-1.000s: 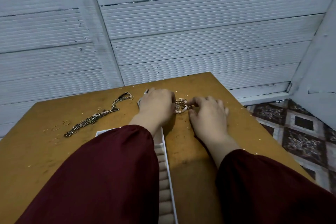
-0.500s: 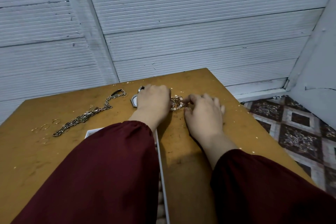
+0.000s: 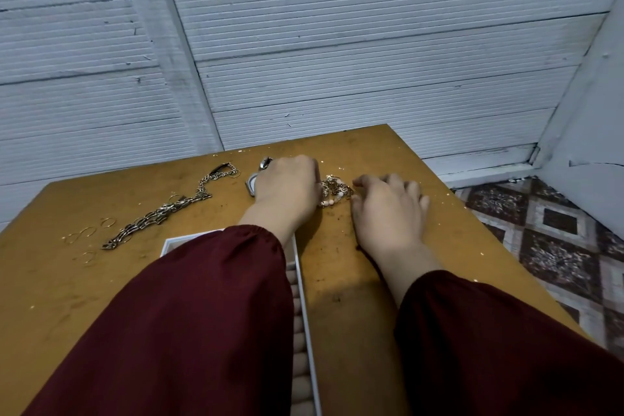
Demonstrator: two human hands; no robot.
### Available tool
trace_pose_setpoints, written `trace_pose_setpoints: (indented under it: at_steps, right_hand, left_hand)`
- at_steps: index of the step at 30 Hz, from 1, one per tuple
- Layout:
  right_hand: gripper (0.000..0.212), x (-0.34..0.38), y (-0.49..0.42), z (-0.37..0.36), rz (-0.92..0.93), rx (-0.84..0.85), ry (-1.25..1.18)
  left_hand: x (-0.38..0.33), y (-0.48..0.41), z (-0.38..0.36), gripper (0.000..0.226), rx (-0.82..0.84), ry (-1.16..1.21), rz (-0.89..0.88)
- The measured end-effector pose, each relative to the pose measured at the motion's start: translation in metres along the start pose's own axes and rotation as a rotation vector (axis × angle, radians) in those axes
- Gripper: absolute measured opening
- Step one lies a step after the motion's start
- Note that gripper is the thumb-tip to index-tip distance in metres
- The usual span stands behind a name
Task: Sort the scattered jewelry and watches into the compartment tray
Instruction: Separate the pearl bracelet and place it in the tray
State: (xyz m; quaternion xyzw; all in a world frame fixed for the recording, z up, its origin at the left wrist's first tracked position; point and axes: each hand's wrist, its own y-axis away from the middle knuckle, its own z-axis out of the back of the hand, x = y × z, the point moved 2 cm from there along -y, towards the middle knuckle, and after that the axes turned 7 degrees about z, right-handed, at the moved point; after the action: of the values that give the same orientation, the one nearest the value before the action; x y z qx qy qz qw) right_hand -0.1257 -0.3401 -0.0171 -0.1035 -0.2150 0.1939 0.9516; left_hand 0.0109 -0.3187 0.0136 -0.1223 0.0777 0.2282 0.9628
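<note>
A tangle of gold jewelry with pale beads (image 3: 334, 191) lies on the brown table (image 3: 341, 280) between my hands. My left hand (image 3: 287, 191) is curled over its left edge and grips it; the fingertips are hidden. My right hand (image 3: 388, 209) pinches the right edge between thumb and forefinger, with the other fingers bent down on the table. A silver watch (image 3: 254, 181) pokes out from under my left hand. A long metal chain (image 3: 162, 211) lies to the left. The white compartment tray (image 3: 305, 311) is mostly covered by my left sleeve.
Several thin gold rings (image 3: 86, 235) are scattered near the table's left edge. A grey ribbed wall (image 3: 337, 61) stands right behind the table. The table's right edge drops to a patterned tile floor (image 3: 553, 240).
Both hands stay at the jewelry tangle and have barely moved. Only my view of the table has shifted a little.
</note>
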Motion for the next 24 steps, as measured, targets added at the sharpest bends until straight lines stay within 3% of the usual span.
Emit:
trace_pose_setpoints:
  at_steps: [24]
  right_hand:
    - [0.017,-0.002,-0.018,-0.006,0.017,0.007,-0.073]
  left_hand:
    - [0.012,0.01,0.016,0.006,-0.062,0.198,0.039]
